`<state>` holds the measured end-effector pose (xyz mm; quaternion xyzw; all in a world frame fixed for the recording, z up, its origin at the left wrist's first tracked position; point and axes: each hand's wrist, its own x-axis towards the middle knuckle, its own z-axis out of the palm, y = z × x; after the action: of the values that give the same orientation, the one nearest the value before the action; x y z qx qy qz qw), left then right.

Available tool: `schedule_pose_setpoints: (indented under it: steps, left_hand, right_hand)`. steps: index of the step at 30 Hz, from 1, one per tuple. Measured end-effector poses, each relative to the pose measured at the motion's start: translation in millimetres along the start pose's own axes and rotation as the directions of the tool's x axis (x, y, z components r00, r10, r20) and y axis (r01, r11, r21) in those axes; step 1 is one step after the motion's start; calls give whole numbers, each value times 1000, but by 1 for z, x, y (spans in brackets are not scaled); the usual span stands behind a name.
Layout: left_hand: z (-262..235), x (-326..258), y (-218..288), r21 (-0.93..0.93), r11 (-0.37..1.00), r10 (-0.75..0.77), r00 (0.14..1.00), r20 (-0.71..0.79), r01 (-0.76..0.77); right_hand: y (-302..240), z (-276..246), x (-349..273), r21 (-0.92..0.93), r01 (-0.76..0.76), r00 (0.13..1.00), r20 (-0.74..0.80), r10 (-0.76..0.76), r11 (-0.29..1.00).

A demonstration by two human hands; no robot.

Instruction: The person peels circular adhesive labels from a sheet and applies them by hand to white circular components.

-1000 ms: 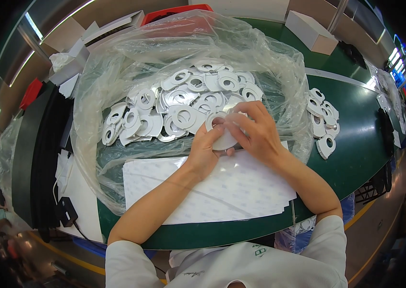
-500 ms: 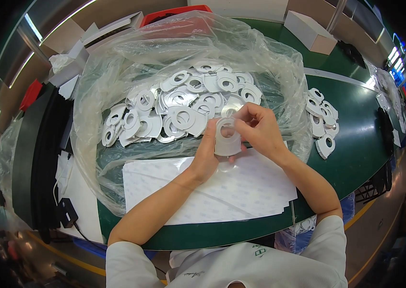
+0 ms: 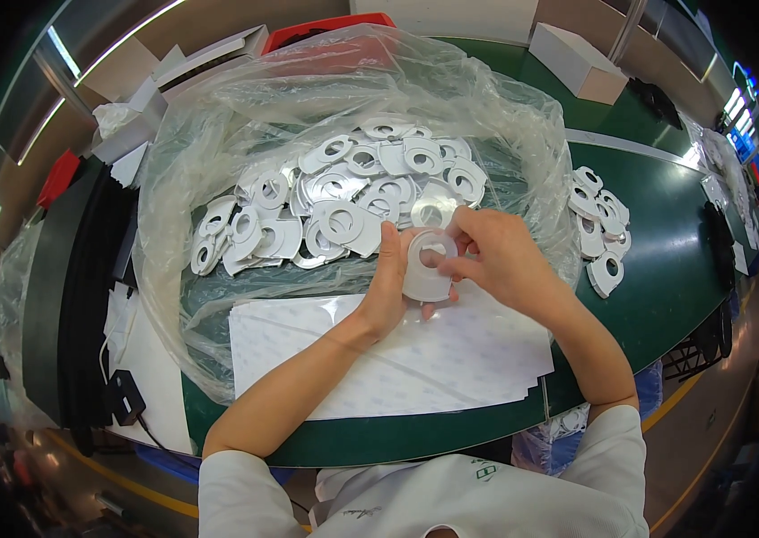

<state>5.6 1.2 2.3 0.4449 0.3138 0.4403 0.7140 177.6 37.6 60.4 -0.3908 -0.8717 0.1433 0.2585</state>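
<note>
Both hands gripped one white ring-shaped piece [image 3: 427, 266] above the white sheet stack [image 3: 397, 359]: left hand [image 3: 390, 285] pinched its edge, right hand [image 3: 493, 258] its rim. Behind sat the clear plastic bag [image 3: 218, 161] of matching pieces, a white box [image 3: 577, 63] far back.

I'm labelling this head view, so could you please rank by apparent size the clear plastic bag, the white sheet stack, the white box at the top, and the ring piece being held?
1. Clear plastic bag
2. White sheet stack
3. White box, though farther from the camera, so unsure
4. Ring piece, held in both hands
</note>
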Motion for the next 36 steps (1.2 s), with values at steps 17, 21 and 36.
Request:
schedule_pose_setpoints:
  steps: [17,21,36]
  left_hand:
    - [-72,-55,128,954,288,361,932,-24,-87]
    - [-152,-104,133,944,-169,258,937,-236,284]
    - [-195,-95,167,969,-4,499,840,-214,249]
  right_hand:
    - [143,-113,-30,-160,-410,881,-324,344,898]
    - [159,-97,-61,-478,-410,883,-422,206,777]
    - [5,3,-32,113,-105,916,397,52,988]
